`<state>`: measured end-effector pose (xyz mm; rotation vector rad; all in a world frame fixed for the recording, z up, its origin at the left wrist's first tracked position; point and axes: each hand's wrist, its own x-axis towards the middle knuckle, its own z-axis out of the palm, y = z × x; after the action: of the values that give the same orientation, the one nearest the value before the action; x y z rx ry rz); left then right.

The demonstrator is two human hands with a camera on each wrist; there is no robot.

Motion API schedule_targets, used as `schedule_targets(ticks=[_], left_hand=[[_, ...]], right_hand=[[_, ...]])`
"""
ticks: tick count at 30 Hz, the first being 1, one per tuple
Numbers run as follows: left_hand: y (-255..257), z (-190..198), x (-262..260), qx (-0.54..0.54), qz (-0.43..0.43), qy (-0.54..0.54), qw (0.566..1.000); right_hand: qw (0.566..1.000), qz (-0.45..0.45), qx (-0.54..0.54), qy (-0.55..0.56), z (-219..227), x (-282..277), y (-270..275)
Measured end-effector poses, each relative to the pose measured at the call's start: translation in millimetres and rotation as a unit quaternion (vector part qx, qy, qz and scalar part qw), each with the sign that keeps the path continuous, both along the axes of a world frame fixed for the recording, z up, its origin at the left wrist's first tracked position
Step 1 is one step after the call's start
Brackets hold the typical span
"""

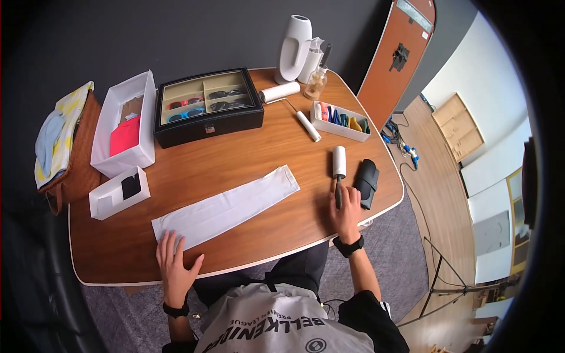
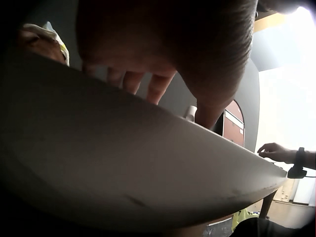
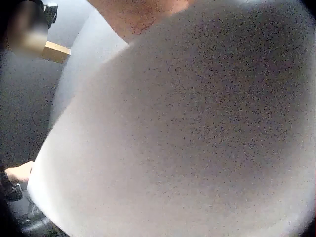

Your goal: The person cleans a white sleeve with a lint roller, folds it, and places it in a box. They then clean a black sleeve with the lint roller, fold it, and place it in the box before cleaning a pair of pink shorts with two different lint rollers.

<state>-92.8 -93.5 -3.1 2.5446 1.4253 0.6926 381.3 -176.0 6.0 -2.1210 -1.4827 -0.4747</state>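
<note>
A long white fabric sleeve (image 1: 226,206) lies flat and slanting across the table. My left hand (image 1: 175,265) is at its left end, fingers spread and fingertips on the near corner, with the thumb apart. In the left wrist view that hand (image 2: 163,44) shows from below, past the table edge. A lint roller with a white roll (image 1: 339,162) and dark handle points away from me at the right. My right hand (image 1: 346,212) holds its handle between thumb and fingers. Just right of it lies a black soft glasses case (image 1: 367,183).
A black display box (image 1: 206,132) with sunglasses stands behind, beside white bins (image 1: 120,160) and a wicker basket (image 1: 82,153). Further right are another white roller (image 1: 279,92), a box of rolled coloured fabrics (image 1: 341,135), and a tall white appliance (image 1: 293,50). The table's pale edge (image 1: 247,269) runs before me.
</note>
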Motion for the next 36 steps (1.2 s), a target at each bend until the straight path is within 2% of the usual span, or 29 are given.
schedule_targets(ticks=[3,6,8,9,11,13,16,22,23,25,27,29,32,34,36], left_hand=[[3,-4,6,-0.008,-0.016,0.013,1.000],[3,-6,8,-0.019,-0.026,0.034,0.999],[2,-6,6,-0.023,-0.032,0.043,0.998],[1,-5,4,-0.030,-0.036,0.051,0.998],[-1,-4,1,-0.029,-0.043,0.061,0.997],[-5,-2,-2,-0.029,-0.051,0.071,0.996],[-14,2,-9,-0.033,-0.068,0.061,0.995],[-45,0,-33,-0.038,-0.097,0.058,0.993],[-50,-9,-41,-0.041,-0.097,0.060,0.993],[-53,-20,-50,0.040,-0.088,0.097,0.991],[-61,-25,-57,0.026,-0.079,0.066,0.994],[-63,-32,-68,0.067,-0.099,0.068,0.991],[-60,-18,-76,0.093,-0.131,0.064,0.985],[-60,-2,-79,0.083,-0.124,0.044,0.988],[-56,19,-82,0.075,-0.121,0.024,0.990]], right_hand=[[0.995,0.099,-0.010,0.013,11,-27,13],[0.988,0.143,-0.049,0.018,8,-48,27],[0.971,0.206,-0.108,0.060,4,-57,33],[0.970,0.207,-0.107,0.062,1,-58,36],[0.964,0.232,-0.130,-0.005,-4,-60,43],[0.962,0.234,-0.142,-0.003,-7,-61,41],[0.953,0.252,-0.167,-0.008,-5,-64,27],[0.945,0.274,-0.180,0.006,4,-79,-37],[0.944,0.274,-0.182,0.010,3,-80,-47],[0.935,0.299,-0.190,0.018,1,-81,-63],[0.941,0.304,-0.149,0.016,-10,-80,-76],[0.941,0.325,-0.085,-0.035,-35,-69,-86],[0.939,0.338,-0.056,-0.022,-26,-68,-89],[0.935,0.350,-0.041,-0.023,-17,-68,-86],[0.935,0.349,-0.031,0.047,0,-66,-83]])
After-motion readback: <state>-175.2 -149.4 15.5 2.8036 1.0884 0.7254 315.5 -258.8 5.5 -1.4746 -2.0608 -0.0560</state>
